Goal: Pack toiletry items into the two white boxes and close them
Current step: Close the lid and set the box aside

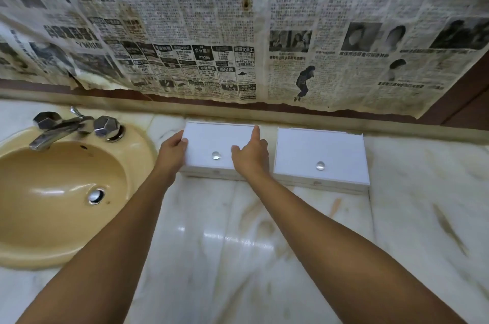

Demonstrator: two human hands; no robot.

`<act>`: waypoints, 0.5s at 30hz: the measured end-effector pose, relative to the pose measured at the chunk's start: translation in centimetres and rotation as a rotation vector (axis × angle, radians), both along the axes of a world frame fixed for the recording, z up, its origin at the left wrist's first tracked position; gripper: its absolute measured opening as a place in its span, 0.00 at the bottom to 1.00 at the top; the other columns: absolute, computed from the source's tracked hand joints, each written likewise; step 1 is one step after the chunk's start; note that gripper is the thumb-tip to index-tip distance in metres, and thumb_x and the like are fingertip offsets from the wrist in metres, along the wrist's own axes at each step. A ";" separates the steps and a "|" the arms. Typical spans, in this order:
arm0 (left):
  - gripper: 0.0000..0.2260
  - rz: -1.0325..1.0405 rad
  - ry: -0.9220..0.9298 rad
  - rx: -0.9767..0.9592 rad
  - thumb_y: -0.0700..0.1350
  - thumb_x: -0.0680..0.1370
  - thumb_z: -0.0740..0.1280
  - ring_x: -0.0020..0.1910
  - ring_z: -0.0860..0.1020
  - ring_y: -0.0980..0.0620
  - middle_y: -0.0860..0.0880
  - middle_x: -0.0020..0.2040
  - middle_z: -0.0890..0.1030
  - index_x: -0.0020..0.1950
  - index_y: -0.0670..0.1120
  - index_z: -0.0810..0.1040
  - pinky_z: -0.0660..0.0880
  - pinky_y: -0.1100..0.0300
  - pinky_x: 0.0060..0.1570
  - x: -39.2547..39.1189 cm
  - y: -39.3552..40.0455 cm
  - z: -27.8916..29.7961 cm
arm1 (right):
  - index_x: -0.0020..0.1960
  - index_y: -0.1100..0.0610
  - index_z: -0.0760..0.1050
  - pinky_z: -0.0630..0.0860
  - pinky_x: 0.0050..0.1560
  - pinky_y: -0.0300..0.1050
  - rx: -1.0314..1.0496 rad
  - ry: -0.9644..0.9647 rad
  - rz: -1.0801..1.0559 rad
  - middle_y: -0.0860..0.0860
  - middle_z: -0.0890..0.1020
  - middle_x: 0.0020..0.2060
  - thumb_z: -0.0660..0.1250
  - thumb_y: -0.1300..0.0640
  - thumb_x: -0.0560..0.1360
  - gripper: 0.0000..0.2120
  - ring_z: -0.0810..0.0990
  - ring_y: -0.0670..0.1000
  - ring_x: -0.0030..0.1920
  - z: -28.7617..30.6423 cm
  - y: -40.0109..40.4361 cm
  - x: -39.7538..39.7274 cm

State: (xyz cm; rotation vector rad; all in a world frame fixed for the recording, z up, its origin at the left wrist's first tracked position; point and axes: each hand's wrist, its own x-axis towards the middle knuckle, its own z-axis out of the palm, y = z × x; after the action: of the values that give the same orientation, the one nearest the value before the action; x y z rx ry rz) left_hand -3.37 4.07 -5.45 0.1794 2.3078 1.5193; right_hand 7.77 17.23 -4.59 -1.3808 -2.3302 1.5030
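I see two white boxes side by side on the marble counter [238, 231], both set against the back edge below the newspaper-covered wall [238, 19]. The left box [211, 138] and the right box [317, 149] lie just beside each other with a narrow gap between them. Both lids are down and flat; each carries a small clear knob, one on the left box lid [216, 155] and one on the right box lid [320, 165]. No toiletry items show on the counter; whether any are inside the boxes I cannot tell.

My left hand [172, 154] is at the left edge of the left box, its grip partly closed around that side, thumb on the lid and the other fingers hidden below the edge. My right hand [251, 157] rests on the right part of the same lid, its grip loose: the index finger [255, 133] is stretched out toward the rear right corner, the thumb lies flat on the lid near the knob, and the remaining fingers curl over the right edge. The right box is untouched by either hand.

To the left of the boxes sits a tan sink [66, 178] with a metal tap [60, 127] at its rear rim.
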 end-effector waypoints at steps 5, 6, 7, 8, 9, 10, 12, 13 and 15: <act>0.15 -0.016 0.016 -0.026 0.38 0.83 0.56 0.57 0.74 0.51 0.51 0.59 0.77 0.66 0.45 0.77 0.68 0.59 0.56 -0.9 0.4 -1.1 | 0.78 0.50 0.43 0.72 0.59 0.52 0.011 0.008 0.005 0.57 0.59 0.73 0.62 0.53 0.78 0.36 0.65 0.59 0.69 -0.2 0.6 -0.3; 0.15 -0.030 0.024 -0.040 0.38 0.83 0.56 0.57 0.73 0.51 0.51 0.58 0.77 0.66 0.45 0.77 0.68 0.60 0.55 -0.8 0.4 -1.1 | 0.78 0.50 0.43 0.72 0.58 0.52 0.018 0.011 0.012 0.57 0.59 0.73 0.62 0.53 0.78 0.36 0.65 0.59 0.70 -0.1 0.6 -0.2; 0.15 -0.047 0.037 -0.060 0.38 0.83 0.56 0.58 0.73 0.51 0.51 0.58 0.77 0.67 0.44 0.76 0.68 0.60 0.55 -0.8 0.4 -1.1 | 0.78 0.50 0.44 0.72 0.58 0.51 0.030 0.016 0.024 0.57 0.58 0.73 0.62 0.53 0.78 0.36 0.64 0.58 0.70 0.0 0.5 0.0; 0.16 -0.053 0.057 -0.086 0.38 0.83 0.57 0.59 0.73 0.51 0.50 0.60 0.76 0.68 0.44 0.75 0.68 0.59 0.56 -0.9 0.4 -1.0 | 0.78 0.50 0.44 0.71 0.60 0.51 0.050 0.025 0.044 0.57 0.57 0.74 0.62 0.53 0.78 0.35 0.62 0.58 0.71 0.2 0.4 0.3; 0.17 -0.036 0.086 -0.106 0.39 0.82 0.58 0.61 0.74 0.50 0.49 0.62 0.76 0.71 0.44 0.73 0.69 0.58 0.59 -0.9 0.4 -0.9 | 0.78 0.50 0.45 0.69 0.62 0.51 0.075 0.041 0.068 0.56 0.55 0.75 0.61 0.52 0.78 0.35 0.60 0.57 0.73 0.6 0.2 0.8; 0.18 0.002 0.128 -0.120 0.40 0.82 0.59 0.63 0.74 0.49 0.47 0.65 0.76 0.73 0.44 0.71 0.70 0.56 0.63 -0.9 0.4 -0.7 | 0.78 0.50 0.46 0.68 0.64 0.51 0.101 0.068 0.091 0.55 0.53 0.76 0.61 0.52 0.78 0.34 0.57 0.56 0.74 1.0 0.1 1.3; 0.20 0.068 0.253 -0.095 0.39 0.81 0.61 0.67 0.72 0.49 0.46 0.69 0.75 0.73 0.44 0.69 0.69 0.54 0.68 0.0 1.1 0.2 | 0.78 0.50 0.49 0.64 0.67 0.51 0.160 0.148 0.115 0.53 0.51 0.77 0.61 0.51 0.79 0.33 0.54 0.54 0.76 1.9 0.3 2.6; 0.19 0.077 0.321 -0.057 0.38 0.81 0.61 0.68 0.72 0.50 0.46 0.69 0.75 0.73 0.44 0.70 0.69 0.54 0.68 0.8 1.8 0.9 | 0.78 0.49 0.50 0.63 0.68 0.50 0.201 0.190 0.114 0.53 0.52 0.77 0.61 0.51 0.79 0.32 0.54 0.53 0.76 2.4 0.6 3.4; 0.18 0.031 0.417 0.035 0.37 0.80 0.61 0.66 0.73 0.52 0.48 0.67 0.76 0.70 0.45 0.73 0.70 0.56 0.66 3.0 3.9 2.4 | 0.77 0.49 0.53 0.63 0.68 0.47 0.277 0.265 0.081 0.51 0.54 0.77 0.62 0.52 0.78 0.31 0.54 0.51 0.76 3.3 1.8 4.9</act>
State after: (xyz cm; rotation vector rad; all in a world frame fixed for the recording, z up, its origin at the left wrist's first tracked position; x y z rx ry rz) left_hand -0.39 7.94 -3.05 0.5161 2.6071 1.6669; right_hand 12.62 19.03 -1.27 -0.9704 -2.3381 1.2323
